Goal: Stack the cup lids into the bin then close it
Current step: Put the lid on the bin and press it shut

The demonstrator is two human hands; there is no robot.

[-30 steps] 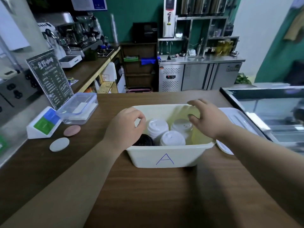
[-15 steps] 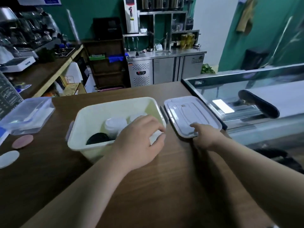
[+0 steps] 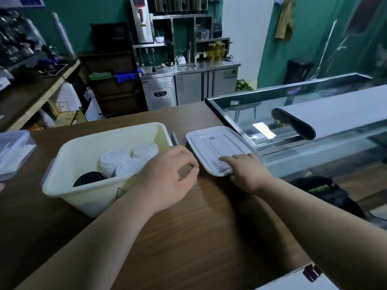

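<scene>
Cup lids (image 3: 127, 162) in bin (image 3: 88, 199); closing step. Right hand (image 3: 249, 174) lies on bin lid (image 3: 215, 145) edge, thumb hidden, pinch unclear; left hand (image 3: 169, 176) loose, empty. Next: lift lid leftward from grip onto bin.

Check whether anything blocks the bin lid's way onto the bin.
Only the left hand, over the near right corner of the bin, sits between it and the bin lid, which the right hand touches.
</scene>
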